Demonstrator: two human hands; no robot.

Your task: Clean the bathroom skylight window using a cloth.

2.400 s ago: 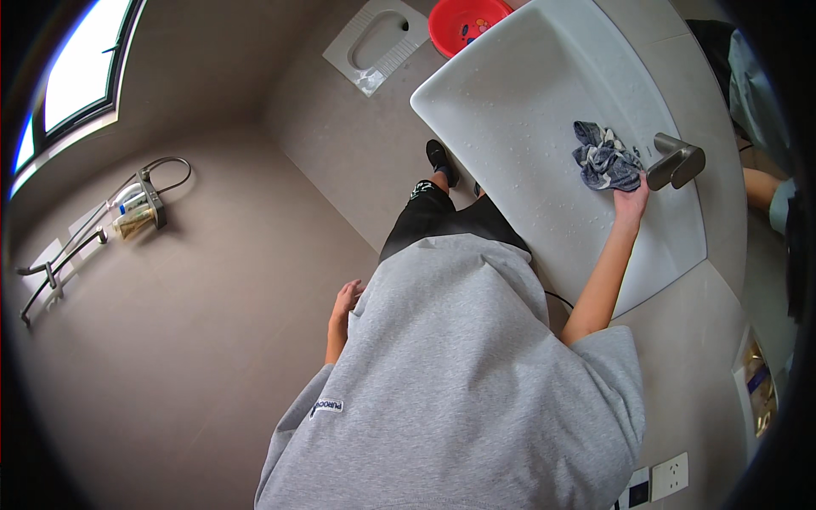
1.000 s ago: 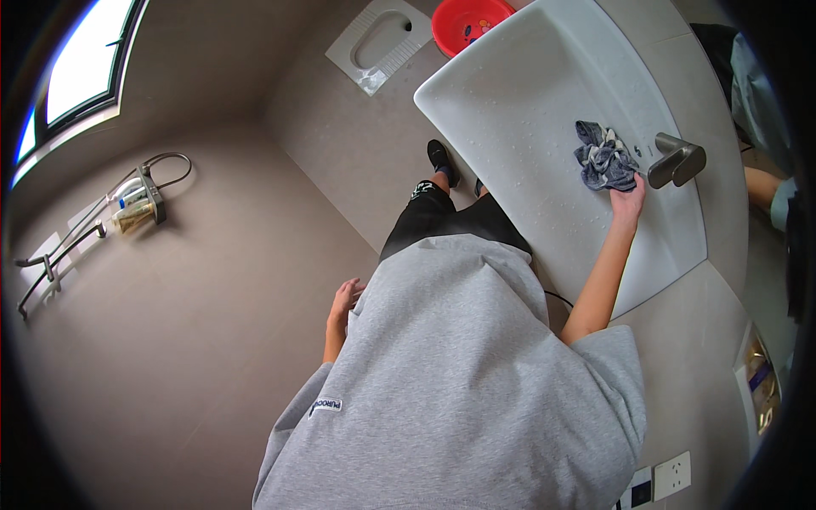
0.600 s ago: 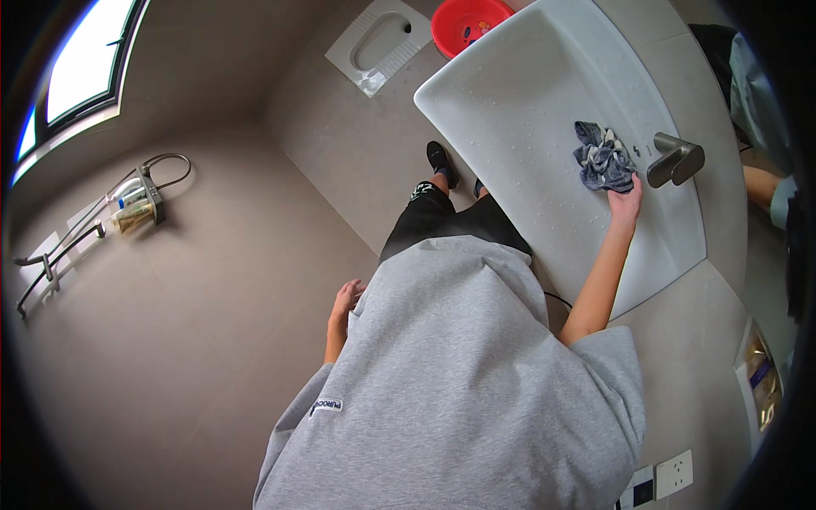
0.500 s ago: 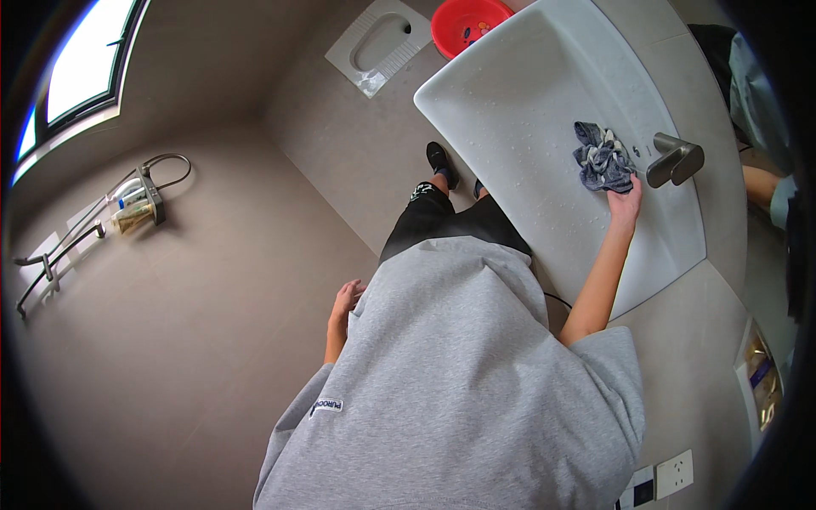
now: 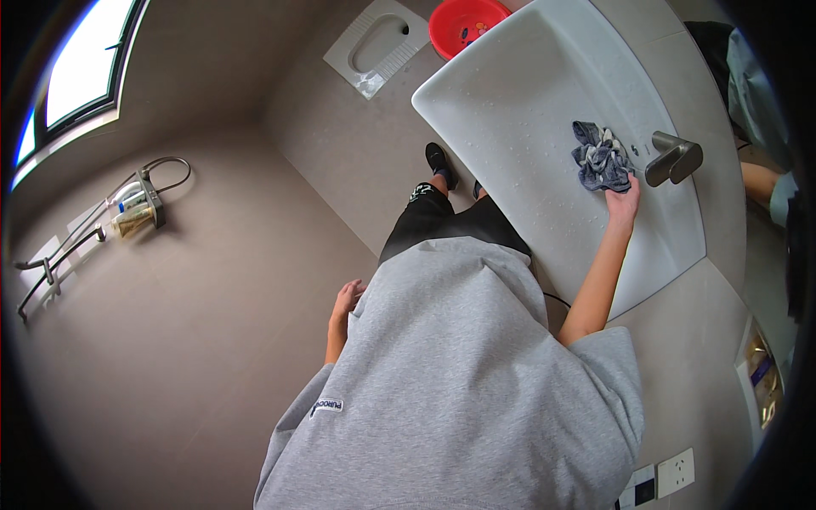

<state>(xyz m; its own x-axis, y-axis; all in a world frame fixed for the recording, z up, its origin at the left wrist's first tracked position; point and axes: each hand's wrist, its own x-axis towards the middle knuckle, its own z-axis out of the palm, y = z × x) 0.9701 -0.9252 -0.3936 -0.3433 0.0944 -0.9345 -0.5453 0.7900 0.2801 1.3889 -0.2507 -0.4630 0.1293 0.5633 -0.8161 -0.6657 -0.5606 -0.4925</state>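
A crumpled dark grey and white cloth (image 5: pixel 602 160) lies in the white washbasin (image 5: pixel 518 110), just below the faucet (image 5: pixel 674 159). My right hand (image 5: pixel 623 202) reaches into the basin and grips the near edge of the cloth; the fingertips are partly hidden in its folds. Water drops dot the basin's surface. Down beside my grey shirt hangs my left hand (image 5: pixel 347 299), its fingers loosely apart with nothing in them, partly covered by the shirt.
Beyond the basin a red plastic tub (image 5: pixel 442 30) stands on the floor by a squat toilet (image 5: pixel 374 47). A shower rail and a shelf with bottles (image 5: pixel 134 212) are on the left wall. A wall socket (image 5: pixel 677 472) is at lower right, and a mirror borders the basin.
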